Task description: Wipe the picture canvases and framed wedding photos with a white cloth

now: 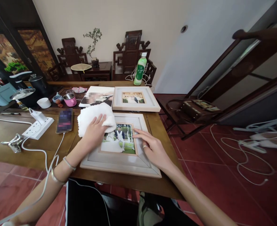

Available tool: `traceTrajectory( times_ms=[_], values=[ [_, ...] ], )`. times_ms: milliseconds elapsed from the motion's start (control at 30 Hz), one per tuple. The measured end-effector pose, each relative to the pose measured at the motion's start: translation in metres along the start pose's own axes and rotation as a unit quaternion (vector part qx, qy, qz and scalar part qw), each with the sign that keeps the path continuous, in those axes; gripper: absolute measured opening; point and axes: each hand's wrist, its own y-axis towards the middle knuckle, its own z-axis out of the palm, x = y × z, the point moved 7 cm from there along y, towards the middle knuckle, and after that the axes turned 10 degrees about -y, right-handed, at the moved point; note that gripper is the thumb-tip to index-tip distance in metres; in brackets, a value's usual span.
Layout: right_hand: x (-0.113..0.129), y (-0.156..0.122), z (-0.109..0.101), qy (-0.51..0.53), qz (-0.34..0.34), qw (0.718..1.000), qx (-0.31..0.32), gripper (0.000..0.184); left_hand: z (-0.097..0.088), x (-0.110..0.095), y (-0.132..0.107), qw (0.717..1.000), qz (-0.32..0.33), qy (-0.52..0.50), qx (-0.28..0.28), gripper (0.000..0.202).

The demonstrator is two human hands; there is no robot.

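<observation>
A picture frame (122, 169) with a wide pale border lies flat on the wooden table, a wedding photo in its middle. My left hand (95, 130) presses a folded white cloth (88, 116) against the frame's upper left part, its fingers on top of the cloth. On the frame's right side rests my right hand (152, 146), fingers stretched out and a ring on one finger; nothing is in it. The cloth hides the frame's upper left corner and part of the photo's edge.
Behind lie a second frame (150, 99) and a photo album (107, 91). A green-labelled bottle (140, 69) stands at the back edge. To the left are a phone (65, 121), a pink cup (70, 100) and a power strip (38, 127), with cables across the table.
</observation>
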Motion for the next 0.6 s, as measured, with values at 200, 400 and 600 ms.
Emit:
traceTrajectory(
  times_ms=[200, 400, 600],
  values=[
    [0.001, 0.001, 0.000, -0.010, 0.014, 1.000, 0.001, 0.051, 0.006, -0.011, -0.014, 0.998, 0.008, 0.062, -0.007, 0.048],
    [0.000, 0.001, 0.001, -0.008, 0.013, 1.000, -0.010, 0.052, 0.006, -0.045, -0.072, 0.996, 0.016, 0.071, 0.049, 0.044],
    [0.000, 0.001, 0.003, -0.028, 0.001, 1.000, 0.000, 0.052, 0.003, -0.071, -0.115, 0.997, 0.074, 0.018, 0.032, 0.041]
  ],
)
